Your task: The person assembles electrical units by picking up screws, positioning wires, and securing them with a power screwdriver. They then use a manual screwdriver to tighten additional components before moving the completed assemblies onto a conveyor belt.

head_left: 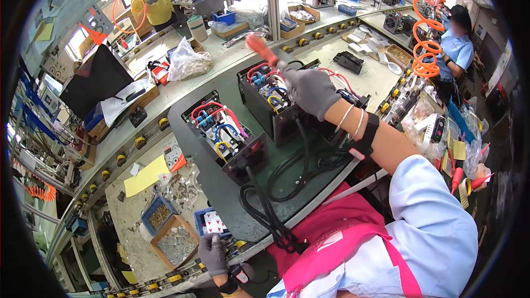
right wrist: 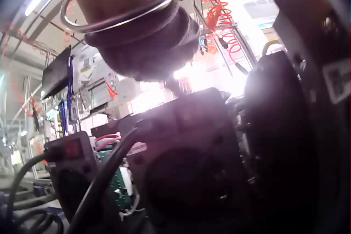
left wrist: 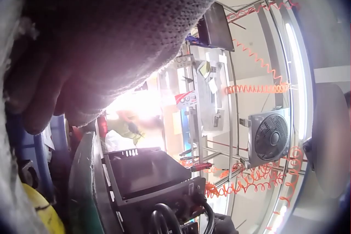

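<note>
My gloved right hand (head_left: pixel 314 91) reaches over the middle of a row of open-topped black metal boxes with coloured wiring. It holds a blurred red-handled tool (head_left: pixel 260 49), which points up and left; its exact kind is unclear. Under the hand is the second box (head_left: pixel 265 105), partly covered by the arm. The nearest box (head_left: pixel 226 138) shows red, blue and yellow wires. My gloved left hand (head_left: pixel 212 254) hangs with relaxed fingers beside a small blue bin (head_left: pixel 200 222) that holds white labels (head_left: pixel 214 222) with red marks.
The boxes stand on a dark green board (head_left: pixel 204 182), with coiled black cables (head_left: pixel 270 215) at its front. A cardboard tray (head_left: pixel 175 243) and another blue bin (head_left: pixel 157 214) hold small hardware. An orange coiled hose (head_left: pixel 425 27) hangs at right. Other people (head_left: pixel 458 44) are at the line.
</note>
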Demonstrator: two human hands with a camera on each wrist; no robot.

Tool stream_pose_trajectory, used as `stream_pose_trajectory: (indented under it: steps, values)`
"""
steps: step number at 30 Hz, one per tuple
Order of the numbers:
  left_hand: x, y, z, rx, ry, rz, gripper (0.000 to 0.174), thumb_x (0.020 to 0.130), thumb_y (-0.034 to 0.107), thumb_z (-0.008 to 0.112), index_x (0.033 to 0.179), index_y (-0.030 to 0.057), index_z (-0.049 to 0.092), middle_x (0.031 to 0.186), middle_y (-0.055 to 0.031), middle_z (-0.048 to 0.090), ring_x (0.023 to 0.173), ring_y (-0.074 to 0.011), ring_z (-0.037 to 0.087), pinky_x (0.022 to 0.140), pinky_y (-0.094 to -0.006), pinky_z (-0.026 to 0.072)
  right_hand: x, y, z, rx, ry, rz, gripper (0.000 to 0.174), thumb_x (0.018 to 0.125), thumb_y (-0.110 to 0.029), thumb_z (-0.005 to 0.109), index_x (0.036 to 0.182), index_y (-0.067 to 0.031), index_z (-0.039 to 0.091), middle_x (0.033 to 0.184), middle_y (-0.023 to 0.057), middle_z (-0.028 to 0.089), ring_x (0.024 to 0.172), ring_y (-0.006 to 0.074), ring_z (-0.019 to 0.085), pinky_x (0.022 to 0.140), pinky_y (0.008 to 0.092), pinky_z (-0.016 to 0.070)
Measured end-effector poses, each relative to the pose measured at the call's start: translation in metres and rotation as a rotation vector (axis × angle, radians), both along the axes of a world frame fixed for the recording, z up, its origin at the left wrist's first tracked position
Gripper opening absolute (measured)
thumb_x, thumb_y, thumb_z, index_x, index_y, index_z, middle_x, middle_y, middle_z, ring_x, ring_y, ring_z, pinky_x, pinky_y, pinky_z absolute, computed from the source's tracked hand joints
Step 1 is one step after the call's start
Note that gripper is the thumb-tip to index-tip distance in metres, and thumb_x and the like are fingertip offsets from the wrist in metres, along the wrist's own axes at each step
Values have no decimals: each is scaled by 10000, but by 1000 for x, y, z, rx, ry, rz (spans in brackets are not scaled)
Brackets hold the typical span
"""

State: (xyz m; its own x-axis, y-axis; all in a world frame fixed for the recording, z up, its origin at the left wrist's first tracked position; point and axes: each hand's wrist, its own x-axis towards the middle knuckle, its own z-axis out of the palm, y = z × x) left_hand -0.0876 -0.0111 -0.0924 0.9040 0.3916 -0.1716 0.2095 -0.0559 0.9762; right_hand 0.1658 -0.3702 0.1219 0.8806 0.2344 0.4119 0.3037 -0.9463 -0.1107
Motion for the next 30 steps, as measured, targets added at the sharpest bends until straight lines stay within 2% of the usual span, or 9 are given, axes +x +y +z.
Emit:
stream_pose_trajectory:
  steps: [2,6,9,12,17,23,26,28,30]
  values:
    - [1,0,2,18,-16,-1,158,934,206,613,909,56,573,643,-29,591,497,-58,461,458,-208,366,9,1,-3,-127,214,-21,267,901,-215,502,1102,-103,637,733,191,631,691,356,638,627,482,492]
    - [2,-2,2,8,-15,-2,149,934,194,612,909,52,572,648,-24,586,501,-58,459,464,-209,368,1,-2,6,112,-54,10,275,902,-223,504,1099,-115,664,734,209,627,682,372,632,622,470,492]
    - [0,-2,2,-12,-22,-2,142,935,185,606,913,49,572,651,-24,585,499,-59,456,464,-210,369,9,0,-7,-69,151,-7,268,889,-209,524,1090,-106,668,728,215,620,668,364,633,599,457,489]
    - [3,-2,0,-20,-24,7,128,937,172,597,918,47,576,652,-25,584,500,-59,454,463,-208,366,4,-3,5,145,40,15,343,913,-215,497,1227,-107,585,779,206,648,720,362,646,662,478,497]
    - [1,-4,6,-13,-32,6,130,937,168,595,916,42,576,651,-27,584,503,-59,453,467,-208,366,16,-3,1,202,282,49,315,894,-171,517,1166,-68,637,871,224,648,791,371,649,715,422,511]
    - [2,-5,9,-18,8,13,131,934,173,601,919,45,578,670,-31,610,520,-61,483,481,-207,374,-17,39,29,244,-298,290,335,909,-212,497,1208,-107,605,676,143,623,664,331,645,560,423,491]
    - [1,-5,11,-29,-16,4,164,939,189,614,930,27,587,704,-11,593,594,-69,530,545,-207,423,-27,65,4,197,-328,455,297,919,-220,492,1165,-101,609,616,123,598,632,316,642,526,409,489]
    - [1,-4,9,-24,-12,13,148,939,180,608,928,33,586,708,-18,603,585,-70,530,540,-212,423,-38,80,5,-160,226,445,281,912,-204,495,1147,-89,599,623,133,611,587,331,629,539,450,489]
    - [1,-5,9,-6,-26,26,126,931,173,612,921,50,586,688,-27,616,550,-63,506,514,-208,399,-36,81,6,-3,149,445,346,906,-198,501,1233,-95,552,636,136,620,595,347,631,549,464,488]
